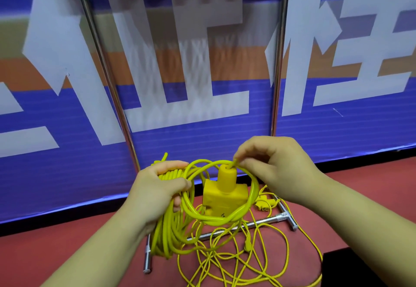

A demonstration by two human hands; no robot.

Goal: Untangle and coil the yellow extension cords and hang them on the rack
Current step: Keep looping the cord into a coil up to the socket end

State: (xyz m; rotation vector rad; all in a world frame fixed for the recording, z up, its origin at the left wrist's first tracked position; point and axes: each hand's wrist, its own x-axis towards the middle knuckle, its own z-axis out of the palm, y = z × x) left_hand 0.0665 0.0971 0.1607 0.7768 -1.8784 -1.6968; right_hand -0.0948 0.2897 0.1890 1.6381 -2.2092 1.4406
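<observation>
Both hands work a yellow cord in front of the rack.

The left hand (157,191) has its fingers curled tight round a bundle of coiled cord loops (167,230), which hang below it. The right hand (272,169) pinches one strand between thumb and forefinger, just above the neck of the yellow socket block (222,194); its other fingers are curled in. More tangled cord (236,262) lies on the red floor (45,253), near the foot of the rack (278,61).

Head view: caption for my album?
Left hand grips coiled yellow extension cord; right hand pinches it above yellow plastic socket.
</observation>
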